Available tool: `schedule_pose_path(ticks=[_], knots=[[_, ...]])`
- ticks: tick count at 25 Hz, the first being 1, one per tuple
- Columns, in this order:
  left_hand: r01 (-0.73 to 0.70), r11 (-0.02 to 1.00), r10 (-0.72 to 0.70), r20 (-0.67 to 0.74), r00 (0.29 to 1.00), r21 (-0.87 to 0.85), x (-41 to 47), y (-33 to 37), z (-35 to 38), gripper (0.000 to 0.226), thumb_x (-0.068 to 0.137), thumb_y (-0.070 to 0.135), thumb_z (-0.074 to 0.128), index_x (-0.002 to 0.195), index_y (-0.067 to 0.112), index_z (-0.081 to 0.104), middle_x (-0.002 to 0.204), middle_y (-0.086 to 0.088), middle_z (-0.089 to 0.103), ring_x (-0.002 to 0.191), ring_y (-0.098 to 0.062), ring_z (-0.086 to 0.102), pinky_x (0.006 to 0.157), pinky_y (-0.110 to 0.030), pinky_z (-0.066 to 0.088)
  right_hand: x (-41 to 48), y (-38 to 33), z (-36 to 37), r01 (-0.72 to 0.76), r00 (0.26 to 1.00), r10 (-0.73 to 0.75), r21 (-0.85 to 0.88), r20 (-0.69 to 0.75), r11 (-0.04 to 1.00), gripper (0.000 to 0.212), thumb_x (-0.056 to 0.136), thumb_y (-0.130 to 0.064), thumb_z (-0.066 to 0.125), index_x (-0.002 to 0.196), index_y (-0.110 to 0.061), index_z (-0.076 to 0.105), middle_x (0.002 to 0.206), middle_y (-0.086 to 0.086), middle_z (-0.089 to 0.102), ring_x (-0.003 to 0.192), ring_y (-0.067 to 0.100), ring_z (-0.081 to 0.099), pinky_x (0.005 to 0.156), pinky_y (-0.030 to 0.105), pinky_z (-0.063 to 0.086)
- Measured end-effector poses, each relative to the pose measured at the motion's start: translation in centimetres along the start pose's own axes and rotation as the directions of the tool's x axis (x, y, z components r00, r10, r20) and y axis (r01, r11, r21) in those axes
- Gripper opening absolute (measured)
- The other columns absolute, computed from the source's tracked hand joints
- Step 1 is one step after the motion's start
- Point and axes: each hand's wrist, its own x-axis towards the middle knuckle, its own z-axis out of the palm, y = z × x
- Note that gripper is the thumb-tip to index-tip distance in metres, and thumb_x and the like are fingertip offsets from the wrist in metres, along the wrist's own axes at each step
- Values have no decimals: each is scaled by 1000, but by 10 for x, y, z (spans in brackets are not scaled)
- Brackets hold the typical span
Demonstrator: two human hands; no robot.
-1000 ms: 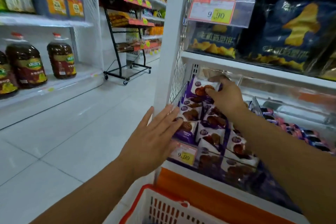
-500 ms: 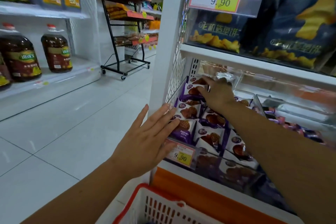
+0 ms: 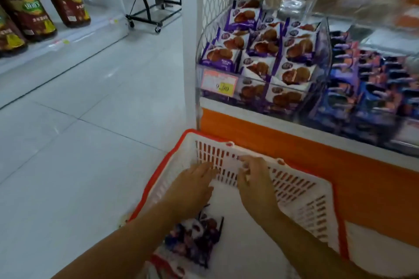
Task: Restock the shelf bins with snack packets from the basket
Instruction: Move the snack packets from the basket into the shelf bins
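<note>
Left hand (image 3: 192, 186): fingers straight and flat, holding nothing, inside the basket (image 3: 301, 190).
Right hand (image 3: 254, 179): just beside my left, fingers loosely bent, nothing in them, tips near the far wall.
Packets (image 3: 195, 240): heap under my left wrist, too blurred to tell the long axis.
Bin (image 3: 327, 36): above both hands, filled with purple packs (image 3: 292, 50), faces up.

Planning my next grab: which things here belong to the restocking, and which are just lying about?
Job: basket, snack packets in it, purple-packet bin, blue-packet bin beside it, left hand, right hand.
Lying about: oil bottles, black wheeled rack, price tag.
</note>
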Motion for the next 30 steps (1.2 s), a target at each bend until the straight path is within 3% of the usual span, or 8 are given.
schedule_pose_path(ticks=[3, 6, 14, 17, 20, 24, 26, 30], knots=[[111, 993, -122, 368, 922, 50, -23, -2, 59, 55, 99, 30, 44, 151, 19, 29, 159, -5, 23, 145, -23, 23, 120, -36, 18, -58, 67, 42, -35, 754, 142, -177, 641, 984, 43, 101, -26, 44, 143, -18, 38, 148, 6, 33, 133, 20, 38, 112, 30, 32], [109, 983, -172, 538, 825, 146, -32, -7, 78, 58, 98, 31, 46, 151, 16, 29, 162, -8, 11, 148, -26, 11, 121, -38, 11, -83, 102, 58, 16, 457, 259, -299, 851, 954, 57, 104, -28, 38, 154, -22, 13, 161, 9, 7, 145, 26, 21, 118, 34, 20], [106, 969, -230, 646, 728, 225, -26, -18, 76, 66, 97, 36, 52, 153, 12, 24, 162, -5, 12, 148, -24, 12, 119, -32, 14, -83, 95, 128, 398, 549, 42, -305, 835, 865, 67, 100, -24, 42, 154, -34, 4, 162, 7, -10, 148, 37, -4, 117, 55, 3], [122, 965, -248, 658, 711, 232, -33, -21, 77, 57, 101, 33, 45, 151, 11, 29, 159, -6, 21, 146, -23, 18, 116, -31, 15, -91, 96, 142, 429, 651, -14, -352, 759, 832, 70, 66, -27, 82, 132, -28, 58, 139, 20, 51, 126, 47, 48, 101, 62, 39], [211, 966, -260, 626, 735, 153, -33, -22, 78, 51, 101, 25, 42, 150, 14, 32, 159, -6, 22, 144, -24, 24, 117, -33, 20, -95, 99, 131, 341, 726, 10, -373, 687, 863, 64, 38, -18, 92, 99, -20, 74, 95, 12, 67, 82, 32, 68, 72, 42, 57], [443, 897, -344, 624, 701, -3, -29, -13, 75, 54, 100, 30, 46, 150, 14, 32, 155, -5, 29, 139, -25, 33, 113, -32, 28, -83, 105, 101, -238, 663, 344, -249, 665, 939, 66, 78, -23, 71, 135, -23, 39, 125, 8, 47, 112, 26, 50, 88, 35, 46], [647, 732, -402, 630, 664, -215, -23, -2, 72, 48, 100, 36, 47, 140, 9, 48, 129, -8, 57, 115, -26, 57, 92, -32, 46, -67, 97, 82, -544, 622, 419, -20, 662, 839, 72, 70, -16, 78, 128, -29, 37, 116, 4, 50, 105, 23, 56, 84, 36, 54], [796, 33, -341, 742, 577, -604, -9, 22, 49, 43, 91, 45, 63, 121, 14, 62, 113, -5, 70, 100, -22, 69, 89, -35, 56, -43, 61, 37, -379, 801, 159, 283, 577, 881, 79, 68, 1, 76, 125, -36, 36, 117, -3, 47, 104, 12, 56, 74, 22, 56]])
